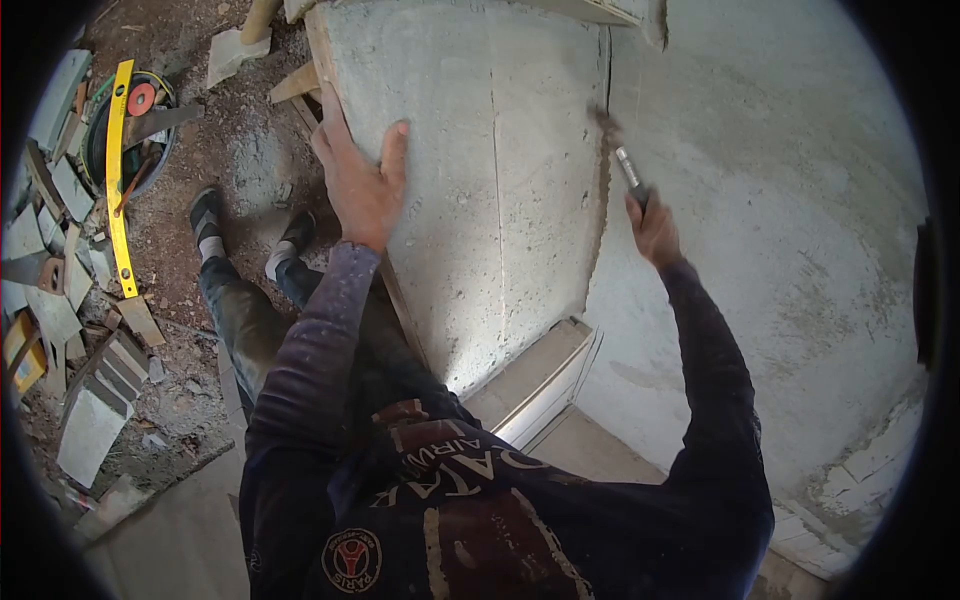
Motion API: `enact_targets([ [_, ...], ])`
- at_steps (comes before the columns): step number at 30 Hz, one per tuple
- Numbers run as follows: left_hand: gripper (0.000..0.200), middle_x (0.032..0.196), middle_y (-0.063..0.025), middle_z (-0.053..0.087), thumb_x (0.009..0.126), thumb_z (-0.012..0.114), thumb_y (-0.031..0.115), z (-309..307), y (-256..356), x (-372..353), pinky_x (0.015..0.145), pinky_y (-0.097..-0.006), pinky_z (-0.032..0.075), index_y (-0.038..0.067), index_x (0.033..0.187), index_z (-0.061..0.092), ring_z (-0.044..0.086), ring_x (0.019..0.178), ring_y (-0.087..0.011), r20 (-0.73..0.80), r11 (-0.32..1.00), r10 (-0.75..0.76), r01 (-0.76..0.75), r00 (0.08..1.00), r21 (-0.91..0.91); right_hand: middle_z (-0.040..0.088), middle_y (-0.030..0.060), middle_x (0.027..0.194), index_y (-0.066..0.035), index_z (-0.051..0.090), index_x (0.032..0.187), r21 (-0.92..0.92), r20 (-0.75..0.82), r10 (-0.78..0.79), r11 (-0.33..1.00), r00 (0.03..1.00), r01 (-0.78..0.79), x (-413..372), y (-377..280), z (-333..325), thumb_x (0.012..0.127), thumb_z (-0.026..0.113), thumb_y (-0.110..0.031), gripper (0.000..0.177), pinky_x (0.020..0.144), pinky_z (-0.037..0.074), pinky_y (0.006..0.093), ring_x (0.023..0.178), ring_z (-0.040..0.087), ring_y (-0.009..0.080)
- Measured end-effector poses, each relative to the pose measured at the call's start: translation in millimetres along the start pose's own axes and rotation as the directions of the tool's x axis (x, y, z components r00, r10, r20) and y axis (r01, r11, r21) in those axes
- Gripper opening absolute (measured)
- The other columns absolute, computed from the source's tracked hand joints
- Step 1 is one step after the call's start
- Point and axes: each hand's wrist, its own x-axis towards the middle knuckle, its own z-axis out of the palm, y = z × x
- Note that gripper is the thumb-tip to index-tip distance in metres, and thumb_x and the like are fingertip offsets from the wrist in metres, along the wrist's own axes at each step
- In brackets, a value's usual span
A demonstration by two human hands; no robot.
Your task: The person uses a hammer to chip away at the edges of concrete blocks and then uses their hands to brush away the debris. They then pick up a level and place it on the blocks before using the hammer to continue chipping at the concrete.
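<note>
My left hand (358,180) lies on the left edge of a grey concrete slab (450,150), thumb spread from the other fingers and nothing held. A thin dark line runs lengthwise along the slab's surface. My right hand (655,228) is closed around the dark grip of a hammer (629,168). The hammer's head is blurred and lies over the narrow gap at the slab's right edge, beside the grey plastered wall (760,200). Whether the head touches the surface cannot be made out.
At the left, a yellow level (120,180) leans over a round black bucket (93,140) holding tools. Broken tile pieces (92,430) and a hand saw (50,275) lie around it. Below the slab is a pale ledge (530,385). Wood (296,83) juts out at the slab's left.
</note>
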Motion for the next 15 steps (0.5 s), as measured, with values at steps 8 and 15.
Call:
enact_targets([
  [8,0.083,0.141,-0.0322,0.039,0.097,0.064,0.037,3.7,1.6,3.6,0.106,-0.049,0.035,-0.004,0.154,0.019,0.043,0.124,-0.0433,0.001,1.0,0.007,-0.007,1.0,0.01,0.063,0.0222,0.068,0.004,0.055,0.1,0.222,0.042,0.017,0.975,0.999,-0.026,5.6,-85.1,-87.3,0.099,0.056,-0.048,0.052,0.061,0.05,0.045,0.061,0.062,0.0389],
  [15,0.085,0.141,-0.0322,0.039,0.096,0.065,0.036,1.7,0.8,4.6,0.107,-0.0495,0.035,-0.004,0.154,0.019,0.042,0.125,-0.0444,-0.006,1.0,0.026,-0.026,1.0,0.007,0.066,0.0241,0.083,0.001,0.055,0.113,0.081,-0.514,-0.487,0.792,0.706,0.605,51.7,-41.6,-37.5,0.101,0.055,-0.038,0.04,0.066,0.052,0.0445,0.074,0.066,0.0433],
])
